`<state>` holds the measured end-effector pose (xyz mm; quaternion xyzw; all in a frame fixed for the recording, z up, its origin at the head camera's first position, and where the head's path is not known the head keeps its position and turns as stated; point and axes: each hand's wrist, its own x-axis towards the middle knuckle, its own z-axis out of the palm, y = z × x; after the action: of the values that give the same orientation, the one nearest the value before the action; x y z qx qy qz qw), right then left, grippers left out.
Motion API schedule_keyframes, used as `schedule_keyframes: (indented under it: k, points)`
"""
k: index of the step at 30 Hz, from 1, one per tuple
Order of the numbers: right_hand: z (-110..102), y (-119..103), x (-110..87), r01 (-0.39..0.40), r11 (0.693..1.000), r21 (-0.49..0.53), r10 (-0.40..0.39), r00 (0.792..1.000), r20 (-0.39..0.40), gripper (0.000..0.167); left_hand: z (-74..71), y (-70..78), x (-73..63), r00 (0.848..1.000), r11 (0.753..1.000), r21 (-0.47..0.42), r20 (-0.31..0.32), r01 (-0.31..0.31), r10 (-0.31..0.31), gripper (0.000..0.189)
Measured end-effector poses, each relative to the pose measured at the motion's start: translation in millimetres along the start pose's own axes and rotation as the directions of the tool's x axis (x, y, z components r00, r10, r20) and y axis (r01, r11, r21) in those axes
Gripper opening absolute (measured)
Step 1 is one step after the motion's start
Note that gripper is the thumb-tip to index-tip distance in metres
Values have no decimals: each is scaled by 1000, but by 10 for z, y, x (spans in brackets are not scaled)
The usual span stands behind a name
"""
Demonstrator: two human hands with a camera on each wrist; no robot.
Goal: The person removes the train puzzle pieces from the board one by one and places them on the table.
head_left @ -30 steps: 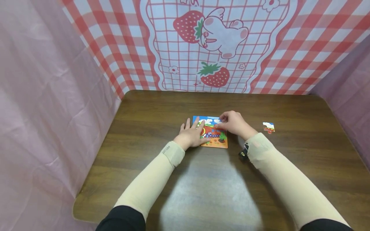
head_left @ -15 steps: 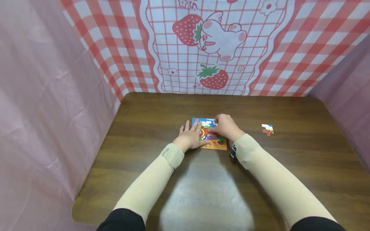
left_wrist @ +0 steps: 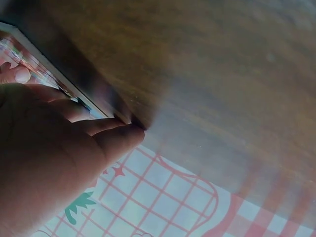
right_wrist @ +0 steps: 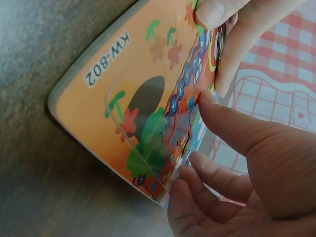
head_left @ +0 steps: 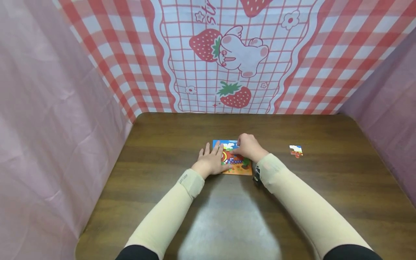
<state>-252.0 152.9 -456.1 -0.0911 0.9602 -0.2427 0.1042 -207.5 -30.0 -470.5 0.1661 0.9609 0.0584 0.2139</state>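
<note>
A colourful jigsaw puzzle board [head_left: 238,170] lies on the table in the head view, its orange corner printed KW-802 in the right wrist view. My left hand [head_left: 208,163] rests flat across its left side, fingers spread and thumb near the lower middle. At the upper right of the board is my right hand [head_left: 251,148]. Its thumb [right_wrist: 227,121] touches the picture in the right wrist view and its curled fingers meet the far edge, pinching a puzzle piece that they largely cover. To the right, a loose puzzle piece [head_left: 296,150] shows white, blue and red.
The brown wooden table [head_left: 156,151] has rounded corners. A red-and-white checked cloth [head_left: 143,68] with strawberries hangs behind it. Pink curtains [head_left: 48,126] stand along the left and right sides.
My right hand has moved a little left and inward over the board. The left hand keeps its place on the puzzle. The head view has tilted slightly upward.
</note>
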Motion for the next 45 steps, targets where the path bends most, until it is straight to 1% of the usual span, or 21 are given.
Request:
schedule_keyframes:
  k: [8,13,15,17,19,21,25,28,32,35,37,39,41,45]
  points:
    - [-14,4,2,-27,999,45,27,1000,-4,40,9,-7,18,1000,1000,-1,1,-9,9,96]
    - [12,38,23,-50,992,116,55,998,-43,30,9,-2,22,1000,1000,-14,7,2,-2,97]
    - [26,61,31,-62,988,143,70,996,-47,33,21,-8,37,1000,1000,-26,5,4,-3,98]
    - [34,85,38,-64,986,155,72,996,-43,40,18,-6,37,1000,999,-32,10,7,-7,98]
    - [39,105,41,-63,984,167,71,997,-42,42,16,-5,39,1000,999,-38,15,8,-7,98]
    - [40,120,40,-60,981,184,69,997,-43,38,4,2,34,1000,999,-36,25,11,-11,97]
    - [30,130,36,-53,979,194,63,997,-46,28,43,-20,105,998,999,-48,56,20,-17,100]
    - [12,123,25,-54,979,198,64,997,-43,26,69,-37,155,997,999,-48,78,22,-19,101]
    - [-11,123,7,-52,977,209,61,997,-40,24,81,-41,168,998,999,-39,69,20,-17,104]
    - [-26,133,-6,-31,975,220,41,998,-42,21,57,-25,135,998,999,-32,55,24,-22,105]
    - [-33,140,-15,-16,972,235,27,999,-47,19,46,-16,122,998,999,-37,58,30,-27,104]
    - [-41,150,-23,-3,966,260,14,999,-41,17,35,-12,119,997,998,-43,67,37,-34,104]
    - [-37,174,-21,3,957,289,7,999,-32,17,50,-22,149,996,998,-52,81,43,-39,105]
    - [-17,213,-11,-20,937,349,17,1000,10,18,52,-20,144,995,998,-49,84,48,-44,105]
